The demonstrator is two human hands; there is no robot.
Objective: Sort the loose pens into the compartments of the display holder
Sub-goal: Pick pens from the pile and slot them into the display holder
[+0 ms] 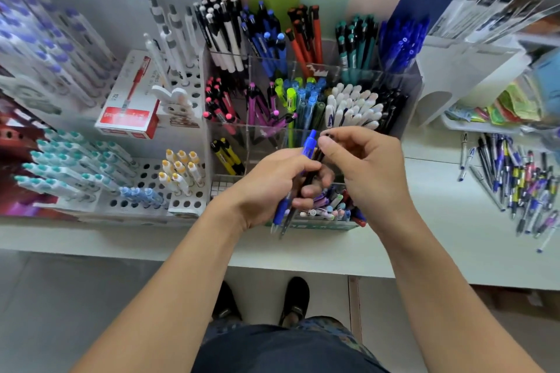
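We grip a blue pen [306, 157] and a black pen [309, 179] in our left hand [272, 185] | our right hand [360, 160] pinches the black pen's top | both above the clear display holder [406, 91] | loose pens [515, 185] lie on the white shelf [439, 206] at right

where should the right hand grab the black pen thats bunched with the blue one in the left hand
Pinch the black pen at its top end, coming from the right and above: the left hand wraps its middle, and the blue pen lies against its left side.
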